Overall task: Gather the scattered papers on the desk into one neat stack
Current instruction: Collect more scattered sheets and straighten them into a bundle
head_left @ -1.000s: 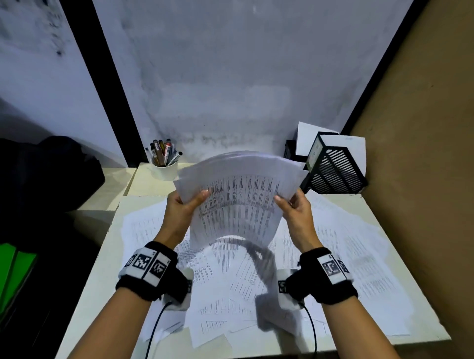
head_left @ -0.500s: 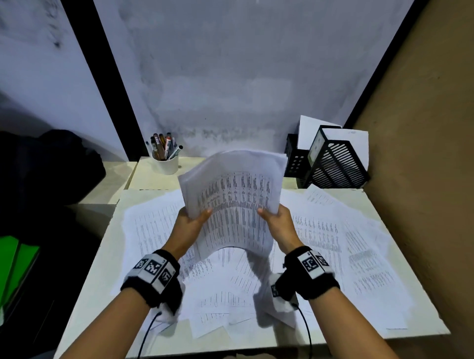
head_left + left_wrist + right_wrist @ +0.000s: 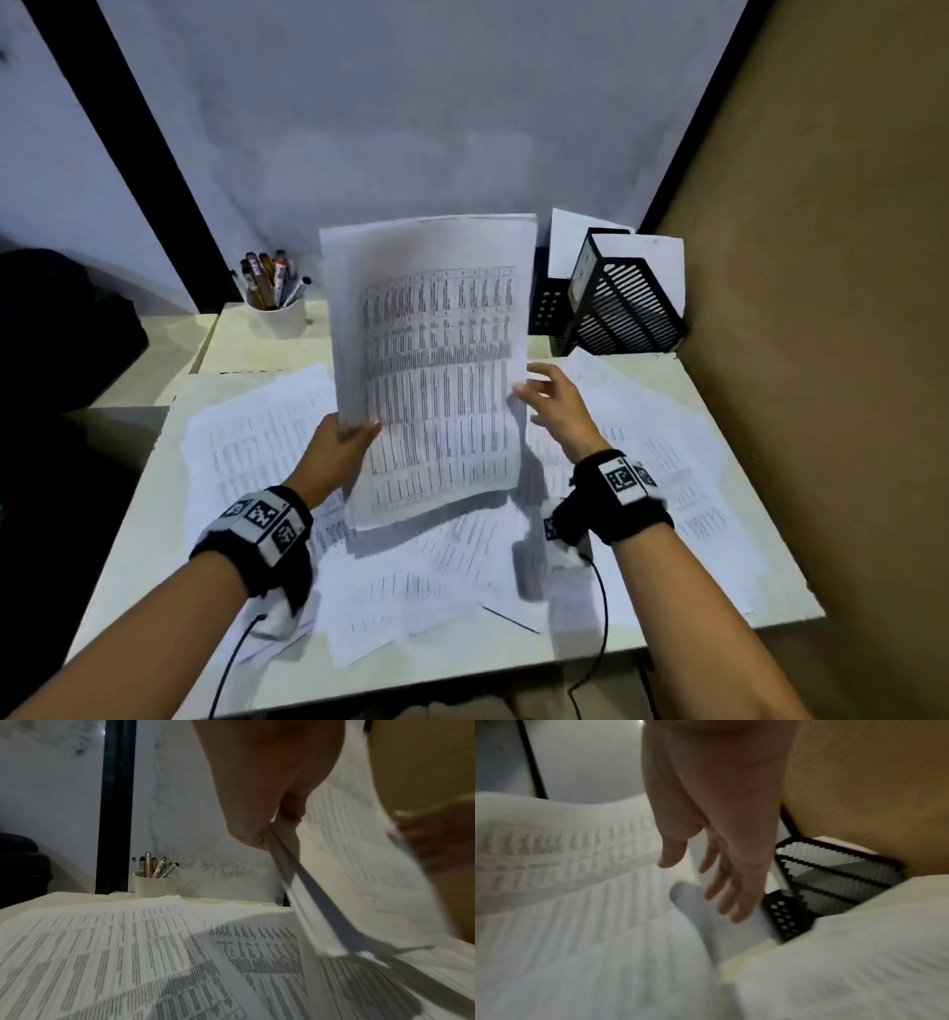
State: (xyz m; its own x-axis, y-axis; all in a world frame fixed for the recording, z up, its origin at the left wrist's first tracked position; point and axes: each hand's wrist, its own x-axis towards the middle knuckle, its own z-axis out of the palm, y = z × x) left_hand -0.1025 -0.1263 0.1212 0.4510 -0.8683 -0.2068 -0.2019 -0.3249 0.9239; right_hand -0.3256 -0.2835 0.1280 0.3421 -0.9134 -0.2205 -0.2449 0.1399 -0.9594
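Note:
A sheaf of printed papers stands upright above the middle of the desk. My left hand grips it at the lower left edge, thumb on the front; the left wrist view shows the fingers pinching the sheaf's edge. My right hand hovers just off the sheaf's right edge with its fingers spread and holds nothing; the right wrist view shows the same hand straight-fingered, blurred. More loose printed sheets lie scattered and overlapping across the desk.
A white cup of pens stands at the back left. Black mesh file holders with blank sheets stand at the back right, against a brown wall. A dark bag lies left of the desk.
The sheaf has been turned upright and straightened. My right hand has let go of its right edge and opened beside it. The left hand still grips it.

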